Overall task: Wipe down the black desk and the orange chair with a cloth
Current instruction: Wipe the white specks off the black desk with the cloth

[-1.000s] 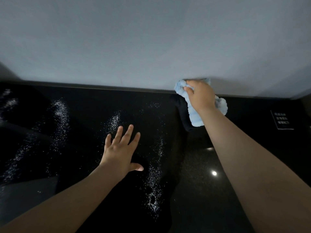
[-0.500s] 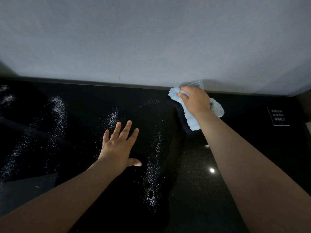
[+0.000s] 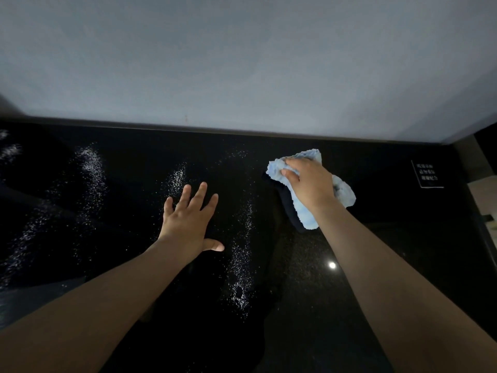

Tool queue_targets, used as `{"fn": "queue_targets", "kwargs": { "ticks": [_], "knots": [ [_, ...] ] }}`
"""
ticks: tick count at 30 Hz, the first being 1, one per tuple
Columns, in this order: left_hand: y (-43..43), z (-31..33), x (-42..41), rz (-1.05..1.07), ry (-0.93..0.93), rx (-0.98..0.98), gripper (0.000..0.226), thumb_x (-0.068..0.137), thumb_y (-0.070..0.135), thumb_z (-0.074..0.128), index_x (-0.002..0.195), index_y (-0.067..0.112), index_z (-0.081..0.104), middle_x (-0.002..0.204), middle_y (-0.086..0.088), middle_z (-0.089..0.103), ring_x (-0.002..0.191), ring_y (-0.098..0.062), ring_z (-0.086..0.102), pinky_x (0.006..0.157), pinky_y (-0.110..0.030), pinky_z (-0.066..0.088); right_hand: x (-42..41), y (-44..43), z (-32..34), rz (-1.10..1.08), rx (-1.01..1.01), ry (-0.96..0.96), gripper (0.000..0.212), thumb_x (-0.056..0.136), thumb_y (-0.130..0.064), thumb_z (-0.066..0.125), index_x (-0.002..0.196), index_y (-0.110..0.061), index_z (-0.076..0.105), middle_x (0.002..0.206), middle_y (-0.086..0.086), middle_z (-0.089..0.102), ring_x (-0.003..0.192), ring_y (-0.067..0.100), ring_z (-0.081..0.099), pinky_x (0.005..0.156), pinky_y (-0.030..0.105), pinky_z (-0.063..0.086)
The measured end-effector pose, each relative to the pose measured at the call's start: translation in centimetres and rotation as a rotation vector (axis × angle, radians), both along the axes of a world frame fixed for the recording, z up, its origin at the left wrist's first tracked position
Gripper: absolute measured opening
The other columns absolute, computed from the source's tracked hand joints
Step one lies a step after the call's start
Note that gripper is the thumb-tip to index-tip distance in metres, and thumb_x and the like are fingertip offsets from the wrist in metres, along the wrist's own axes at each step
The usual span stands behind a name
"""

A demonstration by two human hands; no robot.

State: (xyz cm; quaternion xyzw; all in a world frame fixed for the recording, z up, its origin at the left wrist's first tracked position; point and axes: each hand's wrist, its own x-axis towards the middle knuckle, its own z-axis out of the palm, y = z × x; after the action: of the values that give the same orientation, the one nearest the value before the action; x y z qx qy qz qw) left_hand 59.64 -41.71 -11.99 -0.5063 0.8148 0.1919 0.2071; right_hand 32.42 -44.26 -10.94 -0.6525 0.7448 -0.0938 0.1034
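Nearest me: speck streak (image 3: pixel 240 278) on desk (image 3: pixel 390 292), running front to back, just right of left hand (image 3: pixel 188 222). Its fingers (image 3: pixel 201 192) spread flat, pressing desk, gripping nothing. Farther on, right hand (image 3: pixel 309 187) holds cloth (image 3: pixel 305 215) bunched under curled fingers, pressed to desk near back edge. My read: desk wipe partly done. Specks all lie left of cloth, so next stroke goes leftward, right hand's job. Chair not in view. Wall (image 3: pixel 242 63) behind.
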Motion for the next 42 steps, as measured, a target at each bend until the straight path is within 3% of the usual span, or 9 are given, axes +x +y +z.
{"fn": "queue_targets", "kwargs": {
  "ticks": [20,24,29,36,42],
  "knots": [
    [0.1,0.0,-0.3,0.012,-0.039,-0.043,0.115,0.071,0.076,0.058,0.152,0.029,-0.008,0.159,-0.003,-0.021,0.147,-0.031,-0.012,0.117,-0.057,0.009,0.8,7.8,-0.5,-0.019,-0.040,0.011,0.030,0.094,-0.029,0.054,0.119,-0.016,0.064,0.113,0.002,0.068,0.110,0.016,0.059,0.087,0.026,0.045],
    [1.1,0.4,-0.8,0.018,-0.043,-0.050,0.104,0.080,0.071,0.053,0.153,0.023,-0.003,0.160,-0.006,-0.016,0.147,-0.033,-0.012,0.116,-0.060,0.007,0.9,8.7,-0.3,-0.012,-0.039,0.009,0.029,0.094,-0.029,0.055,0.118,-0.016,0.064,0.112,-0.001,0.068,0.108,0.015,0.060,0.085,0.024,0.045],
    [5.3,0.8,-0.5,0.006,0.099,-0.028,0.090,0.089,0.066,0.042,0.153,0.019,0.001,0.160,-0.005,-0.016,0.147,-0.030,-0.014,0.118,-0.055,0.002,1.1,10.5,-0.2,-0.002,-0.032,-0.005,0.027,0.094,-0.025,0.056,0.117,-0.016,0.065,0.112,-0.002,0.069,0.107,0.014,0.060,0.084,0.017,0.038],
    [11.4,1.1,0.8,-0.052,0.037,0.061,0.107,0.083,0.073,0.044,0.152,0.014,-0.011,0.157,-0.008,-0.026,0.145,-0.035,-0.022,0.117,-0.055,-0.003,1.6,13.5,-0.2,-0.010,-0.014,0.007,0.027,0.094,-0.025,0.055,0.117,-0.015,0.065,0.111,-0.001,0.068,0.107,0.015,0.060,0.087,0.024,0.044],
    [12.7,0.9,1.0,-0.049,0.003,0.096,0.129,0.069,0.079,0.057,0.150,0.013,-0.018,0.153,-0.009,-0.035,0.143,-0.037,-0.025,0.115,-0.059,0.000,2.0,15.9,-0.2,-0.025,0.033,0.023,0.029,0.095,-0.025,0.053,0.121,-0.016,0.062,0.116,-0.001,0.066,0.112,0.014,0.057,0.090,0.024,0.042]
  ]
}}
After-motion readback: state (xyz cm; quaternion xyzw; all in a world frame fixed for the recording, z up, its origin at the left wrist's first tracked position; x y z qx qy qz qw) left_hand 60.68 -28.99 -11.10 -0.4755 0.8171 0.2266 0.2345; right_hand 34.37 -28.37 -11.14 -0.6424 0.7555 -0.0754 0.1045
